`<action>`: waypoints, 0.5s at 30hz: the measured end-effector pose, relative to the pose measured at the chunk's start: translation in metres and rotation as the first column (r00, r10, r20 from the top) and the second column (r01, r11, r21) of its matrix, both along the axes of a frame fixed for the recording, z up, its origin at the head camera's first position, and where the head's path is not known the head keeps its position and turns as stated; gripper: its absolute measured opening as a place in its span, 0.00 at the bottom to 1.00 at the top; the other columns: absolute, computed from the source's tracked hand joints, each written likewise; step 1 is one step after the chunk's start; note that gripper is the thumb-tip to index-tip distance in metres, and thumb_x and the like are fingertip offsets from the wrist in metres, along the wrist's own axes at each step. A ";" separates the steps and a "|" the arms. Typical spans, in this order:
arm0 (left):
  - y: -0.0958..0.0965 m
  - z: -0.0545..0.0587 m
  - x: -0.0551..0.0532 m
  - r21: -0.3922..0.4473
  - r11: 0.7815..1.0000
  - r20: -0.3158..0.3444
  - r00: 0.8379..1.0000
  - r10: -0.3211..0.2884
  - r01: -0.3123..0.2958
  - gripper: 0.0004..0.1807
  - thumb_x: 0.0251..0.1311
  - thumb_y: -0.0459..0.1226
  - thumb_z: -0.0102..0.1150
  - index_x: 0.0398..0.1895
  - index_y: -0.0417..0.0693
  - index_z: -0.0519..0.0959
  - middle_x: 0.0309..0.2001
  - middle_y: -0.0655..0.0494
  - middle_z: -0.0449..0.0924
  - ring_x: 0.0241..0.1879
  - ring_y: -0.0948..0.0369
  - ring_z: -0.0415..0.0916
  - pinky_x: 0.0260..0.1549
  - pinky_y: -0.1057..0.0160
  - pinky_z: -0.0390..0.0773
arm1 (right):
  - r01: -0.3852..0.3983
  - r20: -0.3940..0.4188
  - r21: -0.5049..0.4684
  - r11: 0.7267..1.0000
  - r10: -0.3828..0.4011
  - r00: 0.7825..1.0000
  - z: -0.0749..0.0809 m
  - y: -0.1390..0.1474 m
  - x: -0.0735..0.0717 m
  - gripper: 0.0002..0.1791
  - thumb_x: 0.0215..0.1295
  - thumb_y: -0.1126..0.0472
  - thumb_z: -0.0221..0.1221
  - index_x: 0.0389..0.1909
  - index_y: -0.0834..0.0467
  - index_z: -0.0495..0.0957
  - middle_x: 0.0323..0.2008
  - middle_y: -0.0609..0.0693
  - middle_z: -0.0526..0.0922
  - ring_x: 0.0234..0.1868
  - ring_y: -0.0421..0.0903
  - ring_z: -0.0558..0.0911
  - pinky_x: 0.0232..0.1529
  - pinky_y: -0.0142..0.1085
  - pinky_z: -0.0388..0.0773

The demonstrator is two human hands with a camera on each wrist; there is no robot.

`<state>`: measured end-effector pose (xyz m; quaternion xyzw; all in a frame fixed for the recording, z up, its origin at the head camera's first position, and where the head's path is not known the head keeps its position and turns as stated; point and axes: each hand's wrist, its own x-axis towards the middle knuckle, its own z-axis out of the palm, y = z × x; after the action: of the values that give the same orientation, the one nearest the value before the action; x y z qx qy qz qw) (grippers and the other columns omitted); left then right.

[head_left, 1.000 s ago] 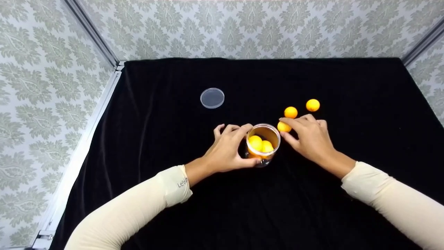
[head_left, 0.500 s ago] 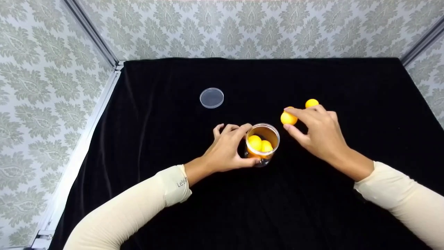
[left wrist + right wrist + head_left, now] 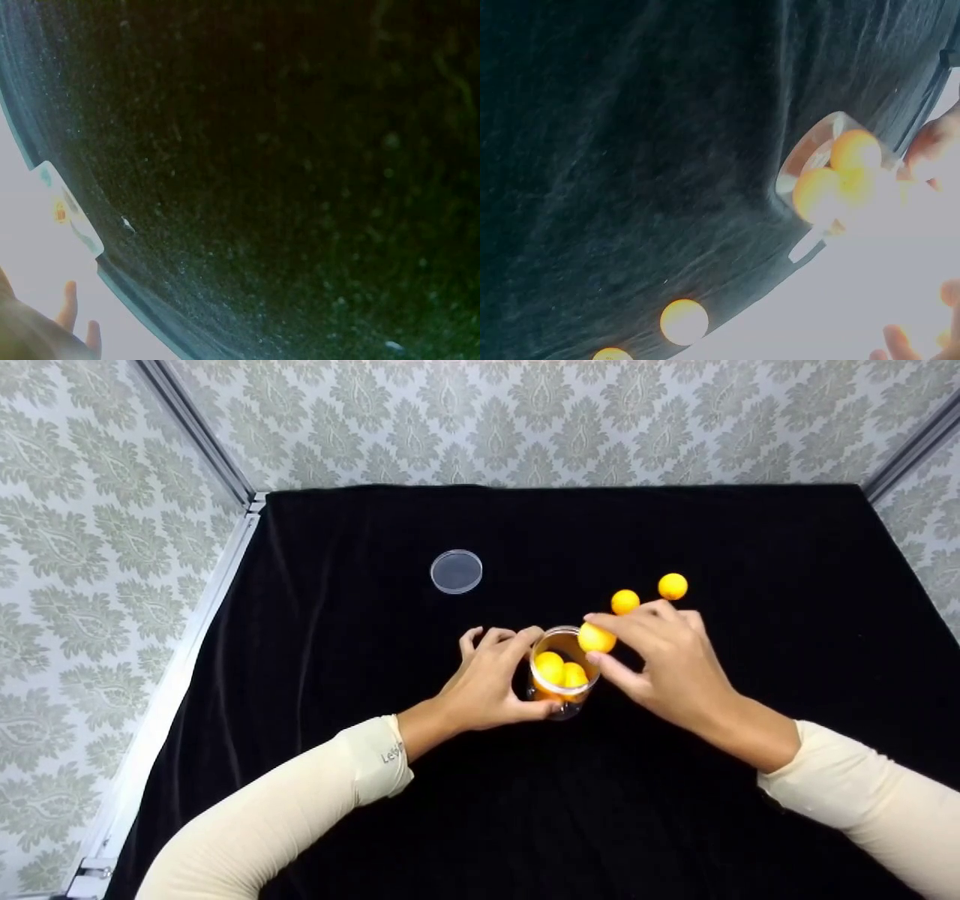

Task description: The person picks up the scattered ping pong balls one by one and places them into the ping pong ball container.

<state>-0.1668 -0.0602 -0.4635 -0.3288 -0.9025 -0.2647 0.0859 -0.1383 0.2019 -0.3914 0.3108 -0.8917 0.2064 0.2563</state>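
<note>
My left hand (image 3: pixel 487 682) grips a clear round jar (image 3: pixel 568 710) from its left side, thumb at the front and fingers at the back. Orange table tennis balls (image 3: pixel 550 667) lie inside the uncovered jar. Between thumb and fingertips, my right hand (image 3: pixel 664 664) pinches another orange table tennis ball (image 3: pixel 596 637), which overlaps the right part of the jar's rim in the head view. In the right wrist view the jar (image 3: pixel 801 163) with its balls appears at the right, partly washed out by glare. Only some left fingers (image 3: pixel 69 306) show in the left wrist view.
Two loose orange balls, a nearer one (image 3: pixel 625 601) and a farther one (image 3: pixel 673 586), rest on the black cloth (image 3: pixel 360 585) beyond my right hand. A clear round lid (image 3: pixel 456 571) lies flat behind the left hand. Patterned wall panels (image 3: pixel 525 420) stand at the back and sides.
My right hand has picked up the ball beside the jar, swung it briefly right and away, then brought it back left over the jar's rim. The left hand and jar have stayed still.
</note>
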 end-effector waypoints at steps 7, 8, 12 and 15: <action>0.000 0.001 0.000 0.000 1.000 0.001 1.000 -0.003 0.003 0.50 0.45 0.69 0.67 0.70 0.59 0.66 0.43 0.67 0.84 0.59 0.57 0.72 0.65 0.33 0.56 | -0.016 0.009 0.007 1.000 0.016 1.000 -0.002 -0.007 0.002 0.24 0.64 0.46 0.68 0.60 0.47 0.82 0.49 0.45 0.89 0.45 0.49 0.82 0.43 0.46 0.67; 0.000 0.000 0.000 -0.002 1.000 0.001 1.000 -0.003 0.003 0.50 0.45 0.69 0.67 0.70 0.59 0.66 0.43 0.67 0.84 0.59 0.57 0.72 0.64 0.33 0.56 | -0.018 0.005 0.001 1.000 0.018 1.000 -0.003 -0.007 0.002 0.25 0.63 0.46 0.68 0.60 0.47 0.83 0.48 0.45 0.89 0.45 0.49 0.82 0.42 0.46 0.67; 0.000 0.001 0.000 -0.004 1.000 0.001 1.000 -0.003 0.003 0.49 0.45 0.69 0.67 0.69 0.59 0.66 0.42 0.68 0.84 0.58 0.57 0.72 0.64 0.33 0.57 | -0.021 0.007 -0.006 1.000 0.021 1.000 -0.003 -0.007 0.002 0.25 0.63 0.47 0.68 0.60 0.47 0.82 0.49 0.45 0.89 0.45 0.49 0.82 0.43 0.46 0.67; 0.000 0.001 0.000 0.005 1.000 0.006 1.000 -0.007 0.007 0.49 0.45 0.68 0.68 0.69 0.58 0.66 0.42 0.68 0.84 0.58 0.57 0.72 0.64 0.33 0.56 | -0.016 0.015 -0.004 1.000 0.016 1.000 -0.003 -0.007 0.002 0.25 0.64 0.46 0.68 0.61 0.47 0.82 0.50 0.45 0.89 0.46 0.48 0.82 0.43 0.45 0.67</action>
<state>-0.1668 -0.0604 -0.4626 -0.3307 -0.9010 -0.2681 0.0828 -0.1361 0.1945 -0.3942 0.3161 -0.8906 0.2125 0.2484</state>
